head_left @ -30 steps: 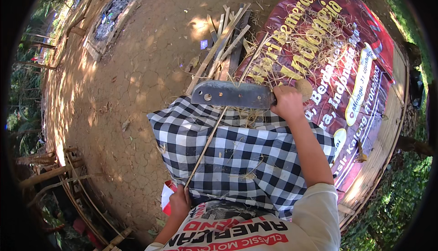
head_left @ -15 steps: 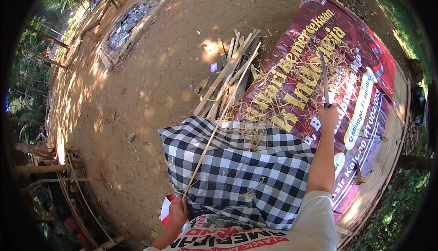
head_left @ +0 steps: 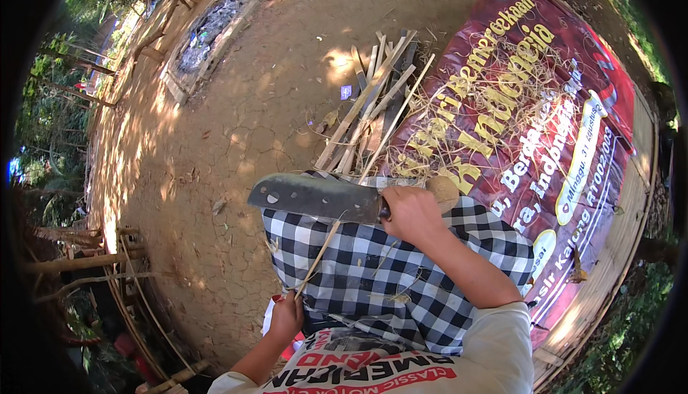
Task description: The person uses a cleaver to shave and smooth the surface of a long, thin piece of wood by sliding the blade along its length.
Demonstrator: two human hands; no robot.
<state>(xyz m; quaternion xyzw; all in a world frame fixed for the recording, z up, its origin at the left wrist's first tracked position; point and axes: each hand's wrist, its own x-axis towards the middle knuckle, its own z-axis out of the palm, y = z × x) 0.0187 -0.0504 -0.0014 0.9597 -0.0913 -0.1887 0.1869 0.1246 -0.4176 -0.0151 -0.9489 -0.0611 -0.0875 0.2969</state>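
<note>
My left hand is closed around the near end of a long thin bamboo strip. The strip slants away from me over the black-and-white checked cloth on my lap, and its far part shows beyond the blade. In my right hand is the handle of a broad-bladed cleaver. Its dark blade lies crosswise over the strip, tip to the left; whether it touches the strip I cannot tell. Just behind my right hand a round, tan, wooden-looking piece shows in part.
A pile of split strips lies on the dirt ground ahead. To the right, a dark red printed banner covered with thin shavings is spread over a bamboo platform. A framed ash pit lies far left; wooden rails stand near left.
My right hand has swung the cleaver from over the banner back toward me and left, across the strip. My left hand keeps hold of the strip, shifted slightly up and right.
</note>
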